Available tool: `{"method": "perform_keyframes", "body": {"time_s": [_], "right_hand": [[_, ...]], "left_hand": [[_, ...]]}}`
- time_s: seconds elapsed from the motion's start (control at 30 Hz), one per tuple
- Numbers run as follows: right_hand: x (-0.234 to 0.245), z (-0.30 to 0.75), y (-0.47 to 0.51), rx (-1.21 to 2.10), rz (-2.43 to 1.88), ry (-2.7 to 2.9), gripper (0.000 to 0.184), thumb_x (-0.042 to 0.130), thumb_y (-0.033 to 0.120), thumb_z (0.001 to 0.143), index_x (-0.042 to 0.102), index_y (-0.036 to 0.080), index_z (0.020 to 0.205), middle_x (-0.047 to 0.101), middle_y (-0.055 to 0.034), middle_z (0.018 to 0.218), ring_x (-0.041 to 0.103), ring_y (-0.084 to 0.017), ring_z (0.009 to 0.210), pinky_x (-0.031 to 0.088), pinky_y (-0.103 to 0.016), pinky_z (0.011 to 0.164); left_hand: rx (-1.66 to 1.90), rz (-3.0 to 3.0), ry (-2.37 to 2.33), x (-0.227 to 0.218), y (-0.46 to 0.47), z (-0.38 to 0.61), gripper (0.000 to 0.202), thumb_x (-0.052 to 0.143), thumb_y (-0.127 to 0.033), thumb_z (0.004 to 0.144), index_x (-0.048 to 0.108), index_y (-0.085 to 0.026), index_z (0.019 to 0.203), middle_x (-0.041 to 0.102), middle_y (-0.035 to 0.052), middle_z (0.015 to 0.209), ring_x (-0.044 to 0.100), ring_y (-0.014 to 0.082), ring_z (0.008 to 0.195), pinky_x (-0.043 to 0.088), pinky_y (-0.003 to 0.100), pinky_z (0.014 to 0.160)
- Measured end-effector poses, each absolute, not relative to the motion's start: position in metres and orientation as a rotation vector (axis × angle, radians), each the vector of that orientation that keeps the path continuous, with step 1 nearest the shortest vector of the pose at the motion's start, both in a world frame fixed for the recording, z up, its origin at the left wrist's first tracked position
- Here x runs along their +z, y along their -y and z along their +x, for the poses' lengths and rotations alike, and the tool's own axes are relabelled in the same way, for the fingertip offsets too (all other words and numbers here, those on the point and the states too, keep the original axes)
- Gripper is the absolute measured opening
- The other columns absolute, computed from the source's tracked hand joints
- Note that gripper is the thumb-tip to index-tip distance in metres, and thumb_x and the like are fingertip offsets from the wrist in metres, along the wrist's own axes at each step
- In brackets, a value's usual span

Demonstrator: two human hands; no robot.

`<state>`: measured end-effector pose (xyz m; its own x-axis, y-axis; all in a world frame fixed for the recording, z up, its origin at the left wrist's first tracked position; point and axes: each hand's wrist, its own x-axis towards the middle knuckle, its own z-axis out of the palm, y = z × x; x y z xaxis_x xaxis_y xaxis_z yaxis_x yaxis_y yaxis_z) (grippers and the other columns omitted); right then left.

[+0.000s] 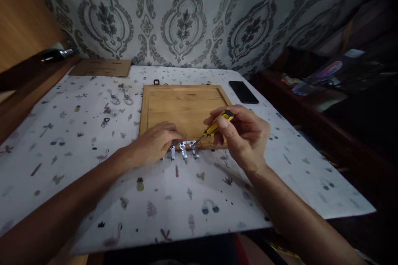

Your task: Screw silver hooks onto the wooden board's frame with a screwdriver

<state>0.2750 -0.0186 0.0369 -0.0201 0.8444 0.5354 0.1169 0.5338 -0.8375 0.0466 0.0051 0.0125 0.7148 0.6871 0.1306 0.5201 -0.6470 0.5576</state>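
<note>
A wooden tray (183, 105) lies on a patterned cloth in the middle of the table. A silver metal hook rack (185, 148) sits against the tray's near edge. My left hand (155, 143) rests on the rack's left end, fingers curled over it and pressing it down. My right hand (241, 134) is closed round a yellow and black screwdriver (217, 123), whose tip points down-left onto the right end of the rack.
A black phone (243, 91) lies right of the tray. Small metal parts (120, 98) are scattered on the cloth (77, 161) to the left. A brown board (101, 67) lies at the back left. Dark shelving with clutter stands to the right.
</note>
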Motion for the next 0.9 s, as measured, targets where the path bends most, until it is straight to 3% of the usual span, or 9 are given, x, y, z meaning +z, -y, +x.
{"method": "perform_keyframes", "body": {"time_s": [0.33, 0.57, 0.9], "right_hand": [[0.0374, 0.2788, 0.0228, 0.456, -0.864, 1.549, 0.029, 0.067, 0.050, 0.100, 0.073, 0.022, 0.106, 0.079, -0.0031, 0.085, 0.059, -0.008, 0.044, 0.050, -0.022, 0.040], [0.0334, 0.2801, 0.0223, 0.480, -0.944, 1.587, 0.028, 0.068, 0.049, 0.100, 0.072, 0.023, 0.108, 0.078, -0.0028, 0.088, 0.060, -0.008, 0.046, 0.051, -0.023, 0.042], [0.0353, 0.2775, 0.0205, 0.554, -0.935, 1.605, 0.031, 0.068, 0.050, 0.099, 0.071, 0.020, 0.106, 0.078, -0.0027, 0.083, 0.061, -0.008, 0.045, 0.049, -0.022, 0.043]], "left_hand": [[0.577, 2.311, -0.951, 0.0033, -0.0131, 0.0401, 0.039, 0.043, -0.004, 0.097, 0.072, -0.017, 0.119, 0.074, 0.0068, 0.109, 0.069, 0.0194, 0.100, 0.055, 0.034, 0.094], [0.614, 2.142, -0.972, 0.0024, -0.0124, 0.0389, 0.038, 0.040, -0.010, 0.101, 0.072, -0.017, 0.121, 0.076, 0.0065, 0.109, 0.069, 0.0135, 0.080, 0.059, 0.026, 0.075], [0.575, 2.255, -0.852, 0.0071, -0.0140, 0.0396, 0.036, 0.047, -0.012, 0.104, 0.076, -0.018, 0.125, 0.075, 0.0066, 0.108, 0.070, 0.0176, 0.100, 0.055, 0.029, 0.089]]}}
